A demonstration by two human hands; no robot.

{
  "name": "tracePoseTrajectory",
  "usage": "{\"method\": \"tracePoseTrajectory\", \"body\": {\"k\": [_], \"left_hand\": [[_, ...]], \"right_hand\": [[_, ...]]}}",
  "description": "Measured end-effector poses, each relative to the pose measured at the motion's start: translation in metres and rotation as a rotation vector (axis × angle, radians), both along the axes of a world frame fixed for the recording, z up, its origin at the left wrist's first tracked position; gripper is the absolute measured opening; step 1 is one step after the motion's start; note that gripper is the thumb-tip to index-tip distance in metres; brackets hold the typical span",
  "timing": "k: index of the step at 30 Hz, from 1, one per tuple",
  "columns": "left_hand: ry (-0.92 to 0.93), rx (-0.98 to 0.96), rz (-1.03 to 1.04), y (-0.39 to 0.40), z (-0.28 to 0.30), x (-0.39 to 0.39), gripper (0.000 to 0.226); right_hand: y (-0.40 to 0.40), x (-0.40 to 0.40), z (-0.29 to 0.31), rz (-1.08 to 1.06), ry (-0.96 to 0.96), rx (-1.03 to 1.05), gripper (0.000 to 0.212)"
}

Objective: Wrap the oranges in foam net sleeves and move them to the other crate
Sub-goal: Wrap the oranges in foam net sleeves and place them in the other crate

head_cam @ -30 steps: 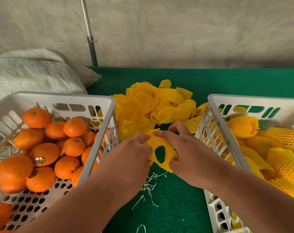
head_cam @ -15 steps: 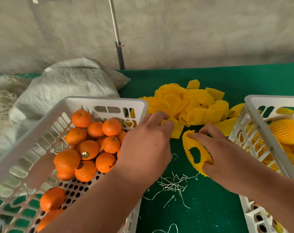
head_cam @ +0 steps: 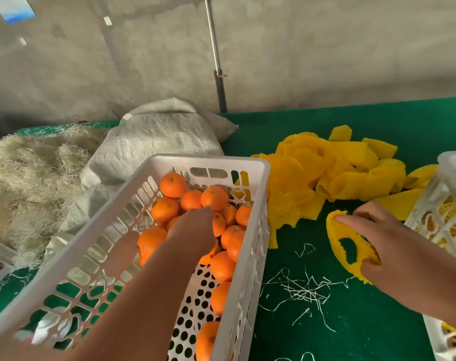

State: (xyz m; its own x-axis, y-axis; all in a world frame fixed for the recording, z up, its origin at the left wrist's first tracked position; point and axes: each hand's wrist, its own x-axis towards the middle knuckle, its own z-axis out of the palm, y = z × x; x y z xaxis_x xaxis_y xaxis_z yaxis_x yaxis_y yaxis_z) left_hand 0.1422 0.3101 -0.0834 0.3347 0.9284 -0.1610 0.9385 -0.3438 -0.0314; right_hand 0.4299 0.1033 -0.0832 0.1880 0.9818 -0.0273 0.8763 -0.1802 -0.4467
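Fruit next: my left hand point(head_cam: 193, 227) had left the sleeve point(head_cam: 350, 247) and dipped, fingers loose, onto oranges point(head_cam: 214, 198) at ten o'clock; my right hand point(head_cam: 393, 246) still pinched it open at three.

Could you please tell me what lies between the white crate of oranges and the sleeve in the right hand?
In the head view, only green table covering with scattered white foam threads.
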Motion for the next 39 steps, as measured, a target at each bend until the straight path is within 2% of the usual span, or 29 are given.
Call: {"method": "tracePoseTrajectory", "body": {"k": [5,9,14,26,33,39], "left_hand": [[-0.003,-0.003,-0.003,-0.002,-0.010,0.005,0.033],[-0.150,0.065,0.032,-0.003,-0.015,0.011,0.054],[-0.208,0.141,0.002,-0.001,-0.031,0.008,0.071],[-0.270,0.211,0.038,0.004,-0.054,0.007,0.062],[-0.227,0.263,0.032,0.004,-0.040,0.014,0.057],[-0.240,0.268,0.040,-0.002,-0.009,0.026,0.066]], "right_hand": [[0.000,0.001,-0.002,0.012,0.025,-0.018,0.084],[0.000,0.001,-0.003,0.008,0.044,-0.034,0.085],[0.000,0.001,-0.003,0.012,0.048,-0.044,0.083],[-0.002,-0.003,0.004,0.002,0.013,-0.038,0.081],[-0.002,-0.005,0.007,-0.018,-0.008,-0.047,0.080],[-0.002,-0.006,0.010,-0.010,-0.027,-0.052,0.080]]}}
